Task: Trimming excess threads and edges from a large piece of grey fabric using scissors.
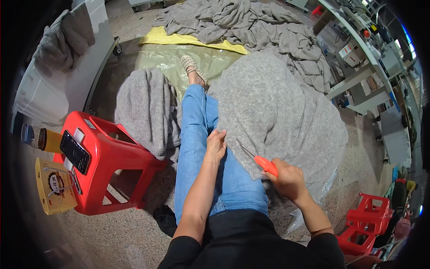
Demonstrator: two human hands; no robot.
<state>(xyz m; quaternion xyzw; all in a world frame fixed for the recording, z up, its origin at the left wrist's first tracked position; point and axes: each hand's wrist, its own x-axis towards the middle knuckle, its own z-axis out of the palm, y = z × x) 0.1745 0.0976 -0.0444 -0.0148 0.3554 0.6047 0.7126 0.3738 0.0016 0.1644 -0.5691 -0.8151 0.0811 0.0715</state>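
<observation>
Grey knit fabric (273, 103) lies draped in a large heap over my right leg. At its near left edge my left hand (216, 145) is closed, pinching the fabric between thumb and fingers. My right hand (288, 179) wraps round an orange-handled tool (265, 165) with a slim, pointed metal end. That metal end points up and left and lies over the fabric, a short way from my left hand. My grip hides the rear of the handle, and I cannot tell whether the point goes into the knit.
A red stool (103, 166) at left bears a phone (75, 152) and a yellow paper bag (56, 186) hangs beside it. Folded grey knit (145, 112) stands nearby. More knit (242, 20) spreads ahead over yellow sheeting (192, 39). A wheeled white cart, a workbench (358, 85) and red stools flank me.
</observation>
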